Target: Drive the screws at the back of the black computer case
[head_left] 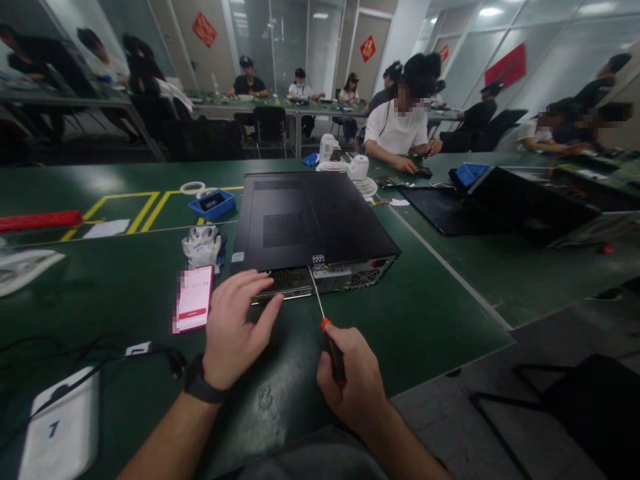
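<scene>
Fingers of the right hand [353, 373] are wrapped round the handle of a screwdriver [336, 360], dark with orange-red at the collar, thumb along the side. Its thin metal shaft points forward, tip at the near edge of a black computer case [293, 223]; whether it sits in a screw is too small to tell. Case lies flat on the green table [425, 320], straight ahead of the person, vented back panel facing them. Left hand [239, 327] is flat with fingers extended and thumb held apart, fingertips at the case's near left corner; can't tell if they touch. Black wristband [201, 382] on that wrist. Just left of this hand lies a phone [195, 299] with a lit pinkish screen, and behind the phone a pair of whitish gloves [201, 245]. Farther back, a small blue tray [214, 205] holds something dark, with white rings [193, 188] beside it. Near left: black cables [173, 360] and a white box [63, 423] marked 1, one cable across it. Beyond the case, white fans [360, 168] stand near a co-worker in a white shirt [397, 130]. Right side: a flat black panel [447, 210] next to another tilted black case [530, 203].
</scene>
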Action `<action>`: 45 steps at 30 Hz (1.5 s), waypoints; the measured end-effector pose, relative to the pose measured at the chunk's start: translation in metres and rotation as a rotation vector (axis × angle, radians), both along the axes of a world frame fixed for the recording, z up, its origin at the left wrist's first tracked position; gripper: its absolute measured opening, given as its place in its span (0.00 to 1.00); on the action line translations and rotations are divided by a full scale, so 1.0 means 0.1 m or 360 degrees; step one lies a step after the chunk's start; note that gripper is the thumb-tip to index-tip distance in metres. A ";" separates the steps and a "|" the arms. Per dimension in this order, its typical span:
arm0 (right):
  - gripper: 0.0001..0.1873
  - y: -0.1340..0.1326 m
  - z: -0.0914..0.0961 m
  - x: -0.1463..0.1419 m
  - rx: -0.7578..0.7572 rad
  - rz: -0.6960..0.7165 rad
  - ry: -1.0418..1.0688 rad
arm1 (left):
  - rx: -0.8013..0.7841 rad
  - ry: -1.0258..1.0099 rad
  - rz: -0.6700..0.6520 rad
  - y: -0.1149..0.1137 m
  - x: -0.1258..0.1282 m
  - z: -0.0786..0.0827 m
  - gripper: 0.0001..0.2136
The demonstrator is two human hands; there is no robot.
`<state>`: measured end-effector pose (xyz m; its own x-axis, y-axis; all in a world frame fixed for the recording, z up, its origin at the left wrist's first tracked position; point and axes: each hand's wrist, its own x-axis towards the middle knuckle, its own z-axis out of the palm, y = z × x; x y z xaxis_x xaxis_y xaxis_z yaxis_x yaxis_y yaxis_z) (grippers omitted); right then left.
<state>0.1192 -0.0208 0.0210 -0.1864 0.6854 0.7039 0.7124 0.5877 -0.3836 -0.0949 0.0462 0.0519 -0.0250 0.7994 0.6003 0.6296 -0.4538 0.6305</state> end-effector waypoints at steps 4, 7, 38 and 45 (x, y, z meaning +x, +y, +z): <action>0.23 0.01 -0.01 0.00 0.0012 -0.0006 0.0026 | 0.0090 0.0547 0.0133 0.31 -0.12 0.05 0.20; 0.24 0.01 -0.01 0.02 0.0012 -0.0004 0.0058 | -0.0016 0.0633 0.0168 0.50 -0.13 -0.01 0.26; 0.23 -0.01 0.05 0.26 -0.0027 0.0071 0.0255 | 0.0121 0.0764 0.0470 0.44 0.31 -0.05 0.26; 0.22 0.03 0.01 0.31 0.0019 0.0017 0.0274 | 0.0117 0.0748 0.0514 0.42 0.47 -0.05 0.25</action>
<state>0.1503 -0.0175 0.0220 -0.0692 0.6753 0.7343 0.6305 0.6000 -0.4924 -0.0479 0.0885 0.0474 0.0221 0.7514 0.6595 0.9487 -0.2239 0.2233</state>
